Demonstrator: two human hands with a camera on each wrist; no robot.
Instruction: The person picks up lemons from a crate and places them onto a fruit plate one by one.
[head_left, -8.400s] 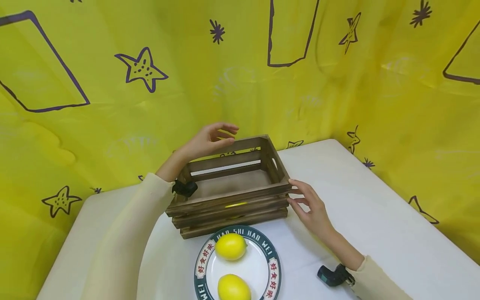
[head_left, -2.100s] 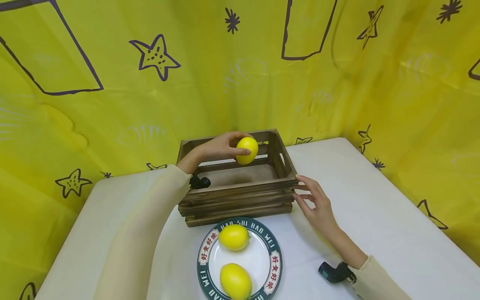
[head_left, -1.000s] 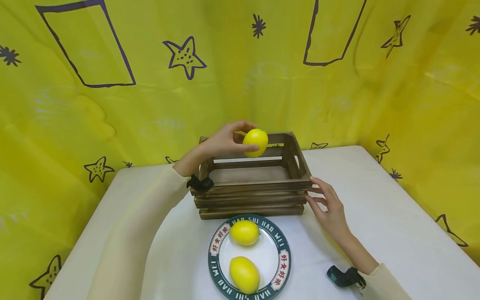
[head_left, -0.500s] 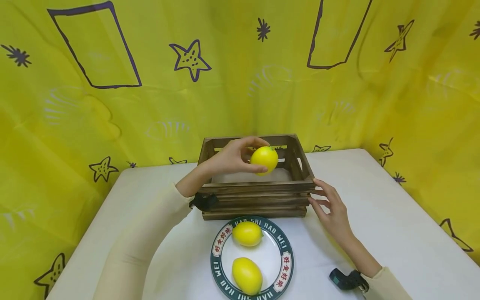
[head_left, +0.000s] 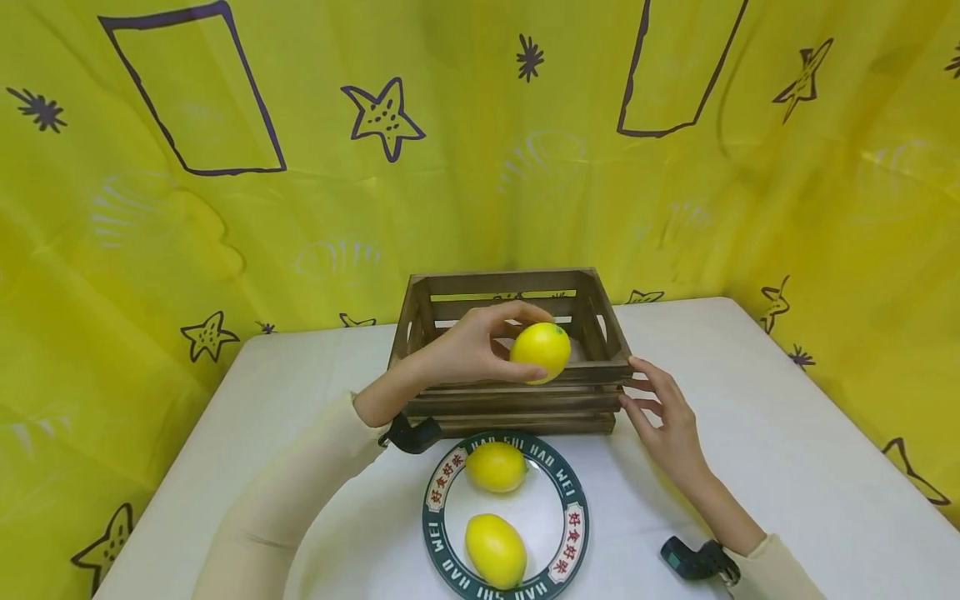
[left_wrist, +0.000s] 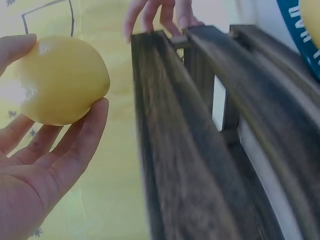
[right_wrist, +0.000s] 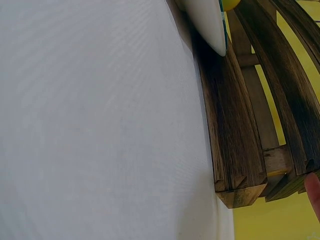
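My left hand (head_left: 480, 342) pinches a yellow lemon (head_left: 541, 352) between its thumb and fingers. It holds the lemon above the front rim of a brown slatted wooden crate (head_left: 517, 402). From the left wrist view, the lemon (left_wrist: 65, 82) is beside the crate's top slat (left_wrist: 175, 135), apart from it. Slightly bent fingers of my right hand (head_left: 667, 429) touch the crate's front right corner; one fingertip (right_wrist: 314, 192) shows in the right wrist view. Two more lemons, one farther back (head_left: 496, 467) and one nearer (head_left: 496, 550), lie on a round plate (head_left: 573, 542) before the crate.
The white-covered table (head_left: 757, 417) extends to both sides of the crate. Behind it hangs a yellow cloth (head_left: 465, 200) with drawn stars and shapes. Black wrist cameras sit on the left wrist (head_left: 414, 435) and right wrist (head_left: 693, 560).
At first my left hand was empty above the crate. Then it held a lemon over the inside, and it has since come forward and down to the front rim. My right hand stayed at the corner.
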